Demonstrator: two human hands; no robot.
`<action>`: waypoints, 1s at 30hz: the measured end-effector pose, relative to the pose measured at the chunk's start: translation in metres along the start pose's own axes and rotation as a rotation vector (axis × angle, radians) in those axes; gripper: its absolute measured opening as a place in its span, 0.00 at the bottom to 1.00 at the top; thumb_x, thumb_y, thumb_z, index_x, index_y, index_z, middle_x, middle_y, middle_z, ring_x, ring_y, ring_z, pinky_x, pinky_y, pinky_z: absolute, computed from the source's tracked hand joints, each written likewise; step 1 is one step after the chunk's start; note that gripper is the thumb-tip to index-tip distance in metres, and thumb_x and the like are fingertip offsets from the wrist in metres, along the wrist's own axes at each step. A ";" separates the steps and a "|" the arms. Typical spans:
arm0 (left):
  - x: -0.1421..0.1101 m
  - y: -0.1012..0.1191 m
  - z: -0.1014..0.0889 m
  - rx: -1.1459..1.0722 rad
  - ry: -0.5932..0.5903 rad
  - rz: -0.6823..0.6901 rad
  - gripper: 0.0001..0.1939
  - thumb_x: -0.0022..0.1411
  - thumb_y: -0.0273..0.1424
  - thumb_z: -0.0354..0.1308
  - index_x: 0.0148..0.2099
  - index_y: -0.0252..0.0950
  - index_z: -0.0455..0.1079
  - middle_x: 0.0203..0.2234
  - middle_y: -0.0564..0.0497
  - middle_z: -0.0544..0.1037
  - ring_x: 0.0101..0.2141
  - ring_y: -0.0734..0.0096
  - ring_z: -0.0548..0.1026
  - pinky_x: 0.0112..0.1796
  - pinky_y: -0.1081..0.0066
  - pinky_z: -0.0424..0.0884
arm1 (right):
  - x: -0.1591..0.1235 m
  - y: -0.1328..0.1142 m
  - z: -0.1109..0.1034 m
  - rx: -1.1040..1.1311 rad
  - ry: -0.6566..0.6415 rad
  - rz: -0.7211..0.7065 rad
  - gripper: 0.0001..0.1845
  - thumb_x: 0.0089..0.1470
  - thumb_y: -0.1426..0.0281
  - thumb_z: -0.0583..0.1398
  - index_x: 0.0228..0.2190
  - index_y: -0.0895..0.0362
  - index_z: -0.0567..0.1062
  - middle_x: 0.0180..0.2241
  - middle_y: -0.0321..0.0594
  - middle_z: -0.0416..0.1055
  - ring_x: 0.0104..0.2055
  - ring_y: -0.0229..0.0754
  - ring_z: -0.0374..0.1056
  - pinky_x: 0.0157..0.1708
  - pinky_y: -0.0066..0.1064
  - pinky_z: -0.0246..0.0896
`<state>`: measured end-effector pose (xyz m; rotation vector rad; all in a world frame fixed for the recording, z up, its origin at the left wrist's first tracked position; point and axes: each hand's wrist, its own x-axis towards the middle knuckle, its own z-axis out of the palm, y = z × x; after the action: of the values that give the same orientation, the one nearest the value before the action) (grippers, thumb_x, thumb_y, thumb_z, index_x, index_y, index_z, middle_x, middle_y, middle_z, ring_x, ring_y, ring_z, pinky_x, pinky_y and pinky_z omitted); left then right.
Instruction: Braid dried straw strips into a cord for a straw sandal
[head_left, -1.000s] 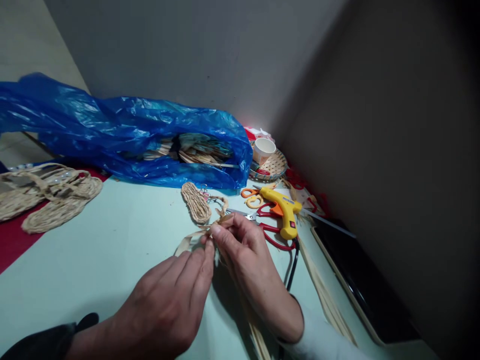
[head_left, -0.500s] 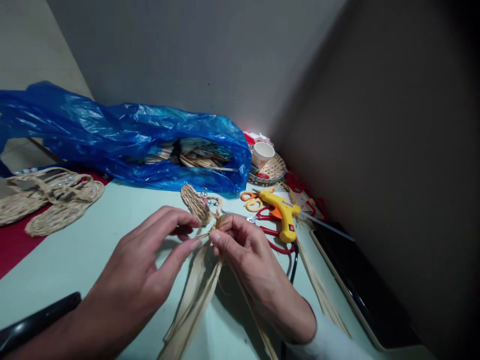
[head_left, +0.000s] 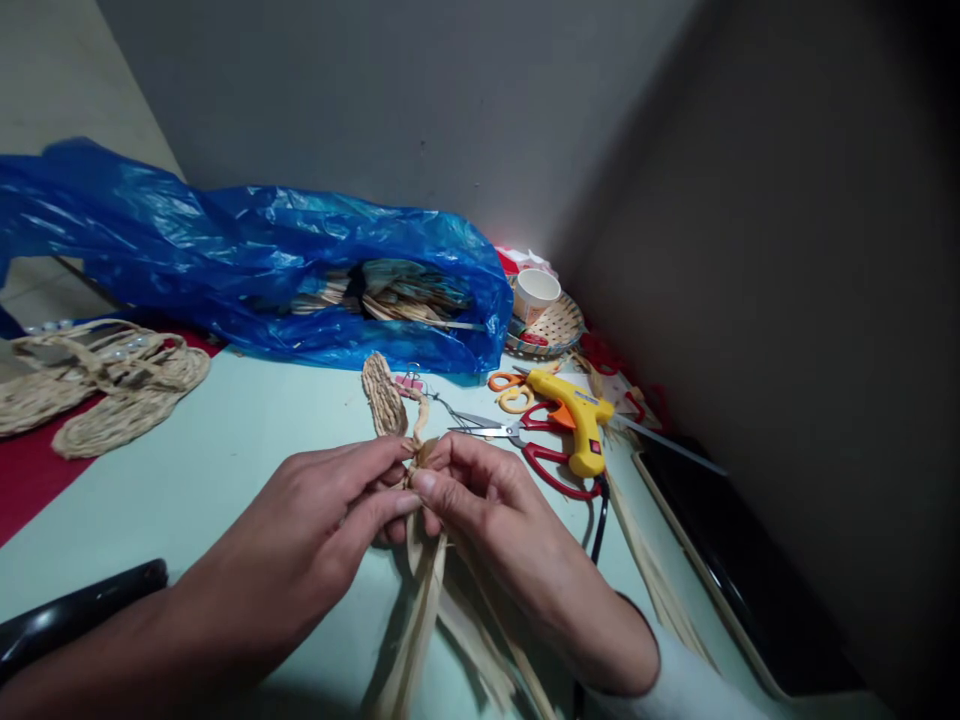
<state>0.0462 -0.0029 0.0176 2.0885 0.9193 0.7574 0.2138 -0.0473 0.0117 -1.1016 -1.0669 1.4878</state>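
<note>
Pale dried plant-fibre strands (head_left: 421, 610) hang down from the fingertips of both hands toward the front of the table. My left hand (head_left: 337, 510) is closed, pinching the strands at the twisted or braided top. Right beside it my right hand (head_left: 487, 510) pinches the same spot, thumb against fingers. A short braided cord (head_left: 421, 412) rises from between the hands. Just beyond them lies a small woven sole-shaped piece (head_left: 383, 392), with a pink clip (head_left: 409, 384) close by. The fingertips hide the exact point where the strands cross.
Red-handled scissors (head_left: 517, 432) and a yellow glue gun (head_left: 577, 415) lie right of my hands. A blue plastic bag (head_left: 247, 260) of dried fibre stretches along the back. Woven sandals (head_left: 124, 400) sit left; a basket (head_left: 566, 325) holding a cup (head_left: 536, 292) stands back right.
My left hand has moved right and closed in against my right hand at the braid. Some hanging strands have shifted to the right. The view has shifted slightly.
</note>
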 end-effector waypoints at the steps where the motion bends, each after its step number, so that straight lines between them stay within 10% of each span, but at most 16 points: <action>1: 0.000 0.000 0.000 0.044 -0.012 0.020 0.08 0.66 0.34 0.55 0.32 0.42 0.71 0.26 0.53 0.80 0.28 0.64 0.79 0.30 0.70 0.70 | 0.000 -0.001 0.000 -0.017 0.003 -0.006 0.12 0.59 0.68 0.61 0.25 0.55 0.67 0.23 0.31 0.66 0.28 0.37 0.65 0.34 0.30 0.59; 15: 0.009 0.000 -0.012 -0.279 -0.263 -0.317 0.11 0.64 0.40 0.56 0.42 0.39 0.70 0.20 0.54 0.79 0.25 0.64 0.77 0.31 0.67 0.71 | -0.001 -0.004 0.000 -0.190 0.005 0.003 0.14 0.62 0.72 0.58 0.24 0.55 0.65 0.23 0.31 0.64 0.28 0.37 0.59 0.31 0.29 0.54; 21: 0.007 -0.009 -0.001 -0.743 -0.141 -0.541 0.15 0.59 0.37 0.66 0.46 0.41 0.70 0.23 0.58 0.73 0.30 0.68 0.76 0.30 0.72 0.68 | -0.002 -0.005 0.000 -0.150 0.038 -0.015 0.11 0.61 0.71 0.59 0.25 0.56 0.68 0.23 0.31 0.64 0.27 0.36 0.60 0.29 0.28 0.53; 30: 0.010 -0.003 0.010 -0.846 -0.221 -0.548 0.23 0.58 0.37 0.69 0.51 0.35 0.69 0.25 0.54 0.78 0.25 0.71 0.76 0.30 0.72 0.72 | 0.001 0.009 0.000 -0.026 -0.054 -0.023 0.07 0.64 0.65 0.57 0.34 0.53 0.65 0.23 0.32 0.69 0.25 0.40 0.69 0.33 0.33 0.64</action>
<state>0.0584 0.0021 0.0118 1.0831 0.7971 0.4790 0.2115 -0.0483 0.0026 -1.0688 -1.1355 1.4971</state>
